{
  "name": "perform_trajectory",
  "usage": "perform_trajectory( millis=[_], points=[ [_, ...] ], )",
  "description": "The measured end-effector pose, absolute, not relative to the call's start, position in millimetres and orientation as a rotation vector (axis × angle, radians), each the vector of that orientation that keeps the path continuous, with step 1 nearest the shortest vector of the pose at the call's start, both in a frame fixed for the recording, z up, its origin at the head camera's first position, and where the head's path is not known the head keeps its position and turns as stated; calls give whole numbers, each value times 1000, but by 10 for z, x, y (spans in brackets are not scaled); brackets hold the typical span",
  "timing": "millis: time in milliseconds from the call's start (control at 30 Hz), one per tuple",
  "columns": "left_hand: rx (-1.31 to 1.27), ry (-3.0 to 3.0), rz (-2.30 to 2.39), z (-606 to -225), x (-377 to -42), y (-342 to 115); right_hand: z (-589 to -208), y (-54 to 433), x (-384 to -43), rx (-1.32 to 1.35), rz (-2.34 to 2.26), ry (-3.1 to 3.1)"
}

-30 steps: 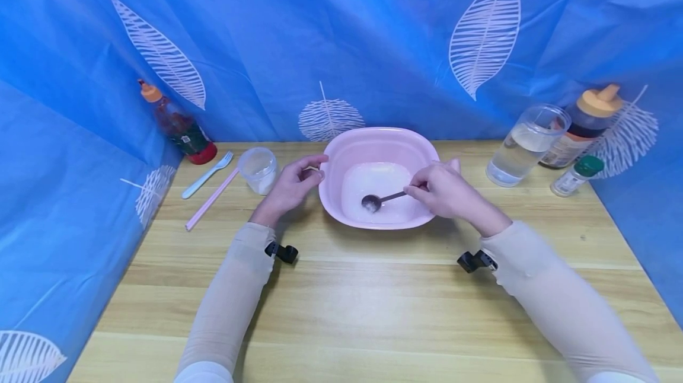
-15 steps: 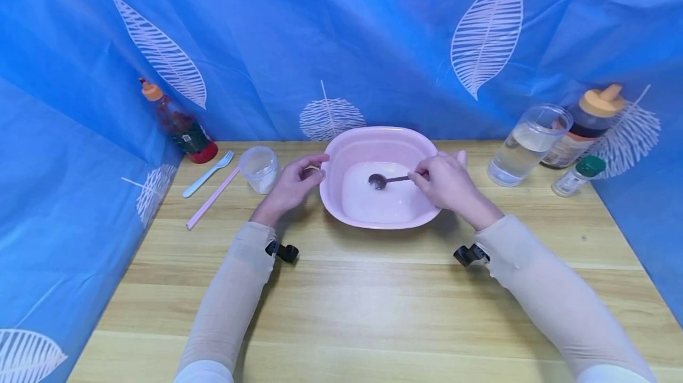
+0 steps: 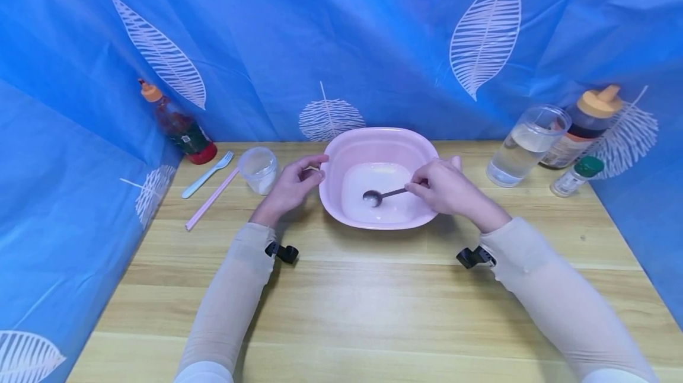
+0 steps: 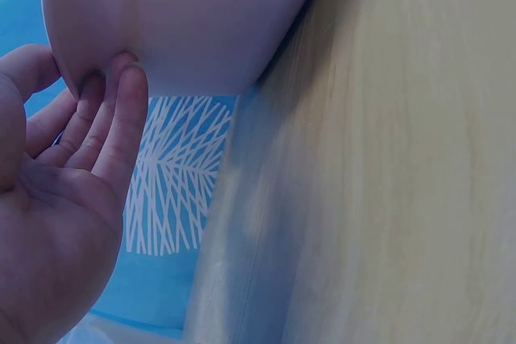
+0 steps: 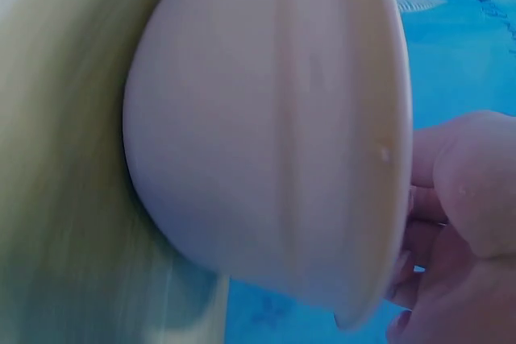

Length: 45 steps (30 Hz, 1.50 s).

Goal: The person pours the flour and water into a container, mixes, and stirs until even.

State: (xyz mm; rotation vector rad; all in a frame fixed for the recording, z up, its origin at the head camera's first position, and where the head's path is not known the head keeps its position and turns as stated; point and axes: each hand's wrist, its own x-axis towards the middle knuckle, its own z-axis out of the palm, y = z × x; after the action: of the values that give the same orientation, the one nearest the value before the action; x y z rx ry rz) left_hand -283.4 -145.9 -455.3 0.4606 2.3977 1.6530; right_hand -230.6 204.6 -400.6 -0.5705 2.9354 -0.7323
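A pink basin (image 3: 336, 208) stands at the back of the table, its floor covered with something whitish and shiny. At its left edge my left hand (image 3: 290, 186) holds the rim; in the left wrist view, the fingers (image 4: 121, 122) lie against the outer wall and the thumb is at the edge. Over the right rim, my right hand (image 3: 445, 187) pinches the handle of a dark spoon (image 3: 392, 192). The spoon's bowl is down inside the basin, with a little white stuff in it. In the right wrist view the basin wall (image 5: 234, 126) hides the spoon.
Left of the basin are a clear cup (image 3: 258, 171) with white contents, a pink chopstick-like stick (image 3: 212, 200), a light blue fork (image 3: 207, 175) and a red sauce bottle (image 3: 184, 128). At right stand a water glass (image 3: 520, 152), a dark sauce bottle (image 3: 584, 125) and a green-capped jar (image 3: 577, 176).
The spoon has moved back and to the right inside the basin, then forward and left again, with the right hand following. The left hand and the basin have stayed put.
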Motion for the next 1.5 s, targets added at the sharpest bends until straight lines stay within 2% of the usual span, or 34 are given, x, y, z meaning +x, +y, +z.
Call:
perform_trajectory(
  millis=[233,533,733,967,1300,1500],
  points=[
    [469,2402,1656,-4554,-2839,-1457,-4055,1938,-2271,-636,-769,2882],
    [468,2397,1665,-4577,-2846,-1465,-4018,2063,-2345,-420,-675,3079],
    [473,2395,1666,-4565,-2835,-1467,-3996,2158,-2354,-376,-604,3154],
    [470,2394,1659,-4556,-2830,-1468,-3993,2114,-2341,-427,-697,3048],
    [462,2400,1659,-4582,-2837,-1473,-4007,1961,-2239,-683,-748,2826],
    [464,2387,1670,-4595,-2849,-1480,-3929,2075,-2273,-606,-650,2913]
  ],
)
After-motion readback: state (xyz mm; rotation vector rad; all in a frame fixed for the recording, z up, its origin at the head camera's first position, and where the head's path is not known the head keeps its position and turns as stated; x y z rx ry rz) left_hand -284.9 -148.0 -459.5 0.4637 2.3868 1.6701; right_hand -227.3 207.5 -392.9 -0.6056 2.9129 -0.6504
